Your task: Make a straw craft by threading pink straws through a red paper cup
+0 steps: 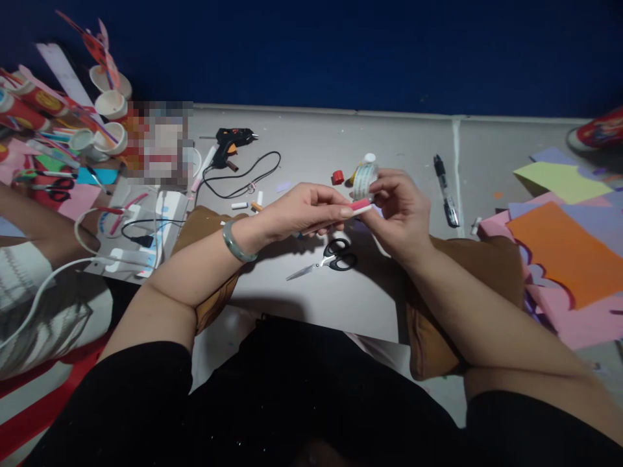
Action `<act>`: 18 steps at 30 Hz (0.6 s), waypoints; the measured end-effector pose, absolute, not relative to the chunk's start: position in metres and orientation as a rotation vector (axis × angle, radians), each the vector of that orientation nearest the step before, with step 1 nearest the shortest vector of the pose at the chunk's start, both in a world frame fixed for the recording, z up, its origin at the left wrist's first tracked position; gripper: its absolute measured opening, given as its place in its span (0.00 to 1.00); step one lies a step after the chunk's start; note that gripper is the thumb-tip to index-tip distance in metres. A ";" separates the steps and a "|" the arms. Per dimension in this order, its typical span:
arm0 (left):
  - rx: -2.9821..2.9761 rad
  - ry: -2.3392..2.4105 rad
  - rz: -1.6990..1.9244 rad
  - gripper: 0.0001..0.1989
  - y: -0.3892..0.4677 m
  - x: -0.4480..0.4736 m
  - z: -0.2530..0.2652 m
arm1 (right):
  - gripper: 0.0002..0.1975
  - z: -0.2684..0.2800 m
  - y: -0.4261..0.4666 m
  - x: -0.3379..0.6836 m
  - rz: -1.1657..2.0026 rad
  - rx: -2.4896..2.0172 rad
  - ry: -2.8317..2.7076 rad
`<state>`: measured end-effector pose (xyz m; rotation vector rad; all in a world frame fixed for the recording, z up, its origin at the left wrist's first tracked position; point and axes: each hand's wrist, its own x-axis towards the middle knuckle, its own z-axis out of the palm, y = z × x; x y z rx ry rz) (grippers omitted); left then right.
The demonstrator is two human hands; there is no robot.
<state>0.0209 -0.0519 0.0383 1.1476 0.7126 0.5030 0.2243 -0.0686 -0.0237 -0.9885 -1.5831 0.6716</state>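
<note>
My left hand (318, 206), a bangle on its wrist, is closed on a small pink-and-white strip (361, 205) that pokes out past the thumb. Close against it, my right hand (402, 201) pinches a roll of clear tape (363, 183) with printing on its core. The right fingers hang just above and beside the strip; whether tape is stuck to it I cannot tell. Black-handled scissors (335, 256) lie on the table below both hands. Behind the tape roll stands a white-capped bottle (370, 159), partly hidden, with a red cap (337, 176) to its left.
A black glue gun (230, 144) with a looped cord lies at the back left, near a power strip (165, 227). Cups of craft pieces (109, 104) crowd the far left, beside another person's arm (43, 220). On the right are a black pen (445, 191) and orange paper (569, 250).
</note>
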 end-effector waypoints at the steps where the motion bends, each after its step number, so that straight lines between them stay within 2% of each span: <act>1: 1.143 0.692 0.503 0.14 -0.052 0.021 0.039 | 0.15 -0.024 -0.068 0.224 0.682 -0.983 -1.583; 5: 1.100 0.674 0.462 0.15 -0.052 0.020 0.038 | 0.17 -0.023 -0.067 0.226 0.729 -0.927 -1.606; 10: 1.057 0.648 0.394 0.12 -0.054 0.020 0.036 | 0.13 -0.014 -0.069 0.228 0.647 -0.925 -1.736; 18: 1.097 0.645 0.297 0.12 -0.055 0.018 0.039 | 0.12 -0.006 -0.070 0.228 0.676 -0.899 -1.863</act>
